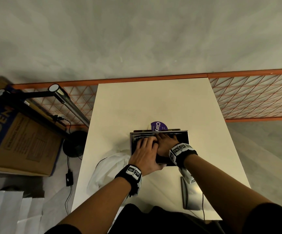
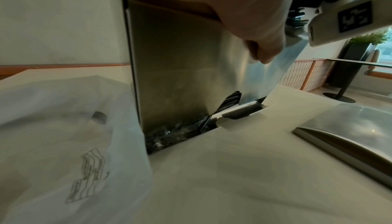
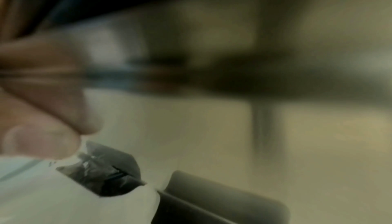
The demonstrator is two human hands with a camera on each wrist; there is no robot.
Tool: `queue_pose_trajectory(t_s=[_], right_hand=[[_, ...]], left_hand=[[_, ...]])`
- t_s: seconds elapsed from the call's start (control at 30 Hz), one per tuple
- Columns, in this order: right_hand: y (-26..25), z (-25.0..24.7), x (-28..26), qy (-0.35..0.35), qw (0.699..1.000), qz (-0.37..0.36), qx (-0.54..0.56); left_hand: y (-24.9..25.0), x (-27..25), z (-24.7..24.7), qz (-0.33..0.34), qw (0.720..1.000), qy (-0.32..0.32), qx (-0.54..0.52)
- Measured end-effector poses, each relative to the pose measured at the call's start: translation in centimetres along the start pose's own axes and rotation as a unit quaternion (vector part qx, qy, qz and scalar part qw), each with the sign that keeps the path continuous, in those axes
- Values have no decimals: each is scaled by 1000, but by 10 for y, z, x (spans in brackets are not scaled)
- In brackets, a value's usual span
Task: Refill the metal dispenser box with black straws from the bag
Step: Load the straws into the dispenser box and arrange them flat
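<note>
both hands, left hand (image 1: pixel 144 152) and right hand (image 1: pixel 166 144), lie flat-fingered, gripping nothing, on thin black straws (image 1: pixel 144 137) lying crosswise inside the open rectangular metal dispenser box (image 1: pixel 186 137).

Both hands fill the open top of the metal box (image 1: pixel 131 146): the left hand (image 1: pixel 145 152) over its left half, the right hand (image 1: pixel 165 144) over the middle, leaving only a dark strip of opening at the right end. A white bag (image 1: pixel 108 169) crowds the box's left side, touching it. A metal lid (image 1: pixel 190 193) lies on the near right of the bench (image 1: pixel 153 102), apart from the box. A purple label (image 1: pixel 158 126) stands just behind the box; beyond it the bench surface lies bare to the far edge.
</note>
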State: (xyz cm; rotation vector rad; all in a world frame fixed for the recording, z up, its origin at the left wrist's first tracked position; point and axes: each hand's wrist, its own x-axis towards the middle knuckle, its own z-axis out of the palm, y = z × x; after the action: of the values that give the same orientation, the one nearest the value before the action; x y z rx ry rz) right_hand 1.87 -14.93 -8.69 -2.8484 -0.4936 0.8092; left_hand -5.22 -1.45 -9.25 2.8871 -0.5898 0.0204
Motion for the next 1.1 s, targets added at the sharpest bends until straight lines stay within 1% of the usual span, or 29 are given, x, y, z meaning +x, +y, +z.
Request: queue_pose_trajectory(t_s=[0.13,0.23,0.33,0.47,0.6,0.73,0.93,1.03,1.1], right_hand=[[2,7,-6,43,998,-33,-18],[3,9,-10,52,997,-45,-24],[0,6,-8,38,998,-29,-34],[-2,2,-3,11,1000,-2,-17],[2,2,1,18,1000,13,-16],[3,1,4,19,1000,10,-20],[13,-1,-2,22,999,-28,-39],[18,-2,-9,14,997,-50,-54],[19,-1,-15,33,995,-64,-71]], left_hand=[[2,-1,6,-30,999,-38,-18],[4,-2,9,-41,998,-50,-21],[3,-2,9,-39,998,-41,-24],[2,0,7,-37,998,-42,-26],[-1,4,5,-37,998,-45,-23],[-2,8,3,-34,997,-60,-28],[-4,8,5,-32,997,-48,-56],[-5,9,7,-37,995,-62,-62],[-6,10,7,-46,994,-75,-58]])
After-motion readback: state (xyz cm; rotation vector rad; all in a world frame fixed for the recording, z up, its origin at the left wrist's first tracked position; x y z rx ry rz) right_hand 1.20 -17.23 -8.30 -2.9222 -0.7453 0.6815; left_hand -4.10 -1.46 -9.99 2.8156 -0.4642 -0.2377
